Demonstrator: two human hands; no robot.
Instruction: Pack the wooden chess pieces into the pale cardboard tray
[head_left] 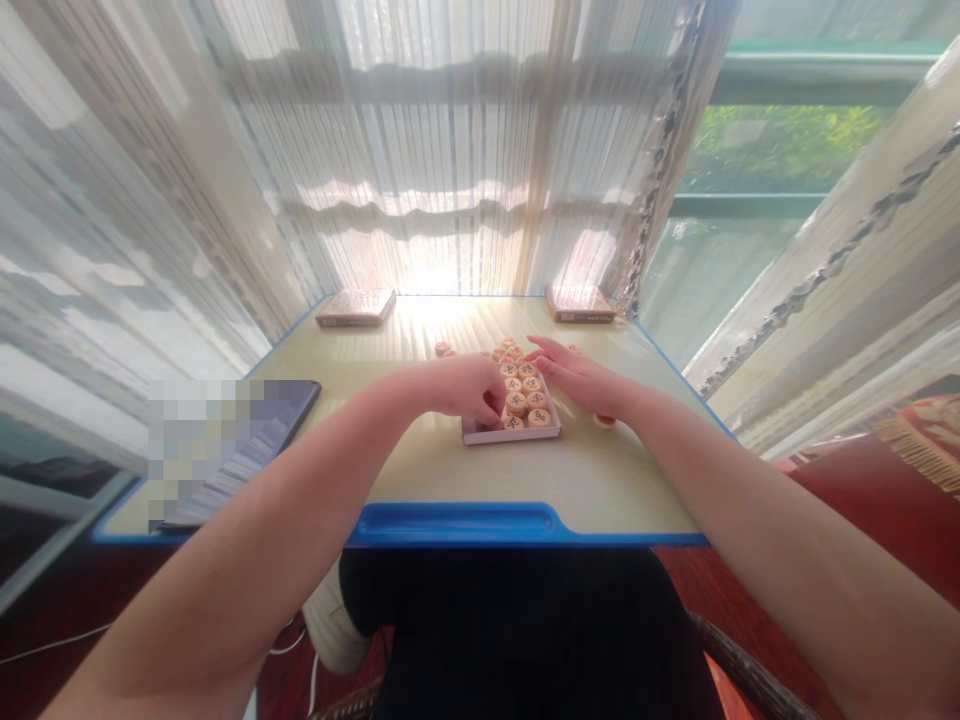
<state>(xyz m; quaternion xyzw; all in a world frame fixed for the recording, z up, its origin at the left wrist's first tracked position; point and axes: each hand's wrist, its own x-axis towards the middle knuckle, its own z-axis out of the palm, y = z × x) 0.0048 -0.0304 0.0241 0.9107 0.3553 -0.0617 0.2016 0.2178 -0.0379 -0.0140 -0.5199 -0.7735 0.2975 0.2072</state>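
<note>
A shallow white box (517, 434) stands on the table, holding rows of round wooden xiangqi pieces (536, 400) with black characters. Over its left side bends my left hand (471, 385), fingers curled down and closed; whatever is in them is hidden. My right hand (566, 372) lies along the box's right edge with fingers stretched out, the tips at the pieces in the far rows. More pieces with red characters (507, 347) are at the far end of the box. A loose piece (604, 422) lies under my right wrist.
Two flat boxes (356, 307) (580, 303) sit at the table's far corners. A dark-edged book or folder (300, 410), partly pixelated, lies at the left. Loose pieces (443, 349) rest beyond my left hand. A blue trough (457, 522) lines the table's near edge.
</note>
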